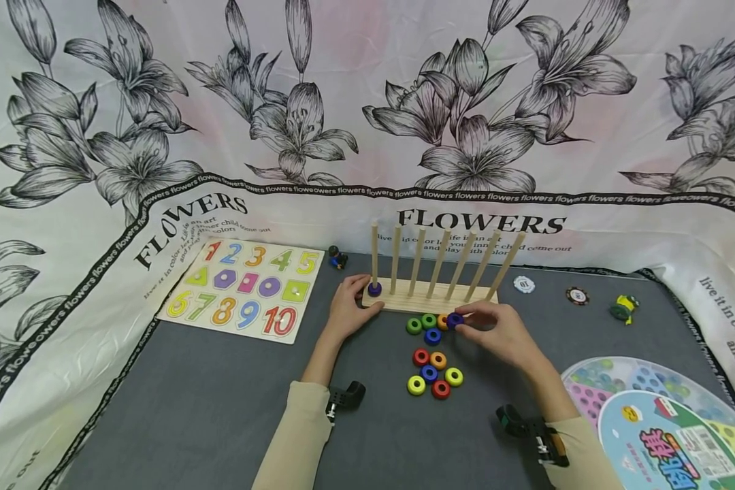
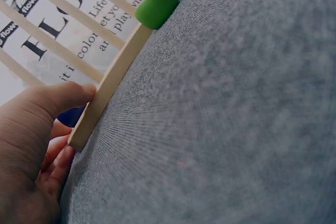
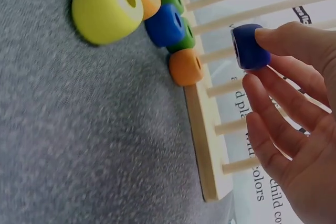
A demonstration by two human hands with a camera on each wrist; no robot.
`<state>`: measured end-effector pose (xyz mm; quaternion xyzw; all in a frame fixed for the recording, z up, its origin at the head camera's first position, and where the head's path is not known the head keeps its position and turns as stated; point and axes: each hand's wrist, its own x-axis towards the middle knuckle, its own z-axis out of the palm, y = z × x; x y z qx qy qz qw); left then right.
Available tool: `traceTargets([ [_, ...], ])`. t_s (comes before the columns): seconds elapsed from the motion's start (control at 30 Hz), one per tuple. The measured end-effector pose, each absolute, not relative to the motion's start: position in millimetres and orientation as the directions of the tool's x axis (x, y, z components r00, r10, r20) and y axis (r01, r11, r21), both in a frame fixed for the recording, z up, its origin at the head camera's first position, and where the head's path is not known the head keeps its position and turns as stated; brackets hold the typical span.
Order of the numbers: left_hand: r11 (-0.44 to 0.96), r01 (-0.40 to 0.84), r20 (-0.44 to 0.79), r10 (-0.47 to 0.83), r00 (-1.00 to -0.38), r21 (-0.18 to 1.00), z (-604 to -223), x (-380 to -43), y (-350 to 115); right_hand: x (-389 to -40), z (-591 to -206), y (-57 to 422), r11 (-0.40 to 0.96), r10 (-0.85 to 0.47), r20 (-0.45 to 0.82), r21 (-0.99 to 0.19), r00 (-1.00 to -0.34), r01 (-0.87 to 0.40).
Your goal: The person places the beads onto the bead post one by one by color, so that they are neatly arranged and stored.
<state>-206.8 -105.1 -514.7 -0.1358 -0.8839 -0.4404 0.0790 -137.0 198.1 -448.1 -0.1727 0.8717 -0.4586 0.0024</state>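
Observation:
My left hand grips the left end of a wooden peg rack, which has several upright pegs. In the left wrist view the thumb lies on top of the base and the fingers curl at its end. A dark purple-blue bead sits at the foot of the leftmost peg. My right hand pinches a dark blue bead between thumb and fingers, raised in front of the rack. Below it on the cloth are loose beads, among them an orange bead, a green bead and a blue bead.
More beads, including a yellow bead and a red bead, lie nearer me. A number puzzle board is at left, a small figure beside it. Poker chips, a yellow-green toy and a round game box are at right.

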Motion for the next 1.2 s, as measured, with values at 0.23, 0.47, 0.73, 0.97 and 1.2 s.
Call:
traceTargets([
  [0.23,0.577,0.314,0.267,0.168,-0.949,0.754,-514,-207,-106,-143,-441,188,0.504,-0.276,0.178,-0.81,-0.944,-0.3],
  [0.47,0.58,0.311,0.262,0.169,-0.95,0.753,-514,-206,-107,-149,-427,171,0.48,-0.257,0.202,-0.822,-0.945,-0.306],
  [0.73,0.585,0.314,0.268,0.167,-0.949,0.748,-514,-205,-105,-158,-412,154,0.455,-0.262,0.232,-0.826,-0.937,-0.331],
  [0.97,0.587,0.304,0.261,0.16,-0.952,0.751,-514,-206,-104,-162,-400,138,0.428,-0.288,0.289,-0.814,-0.913,-0.392],
  [1.2,0.581,0.307,0.264,0.161,-0.951,0.754,-513,-206,-104,-166,-387,123,0.386,-0.294,0.322,-0.822,-0.9,-0.42],
])
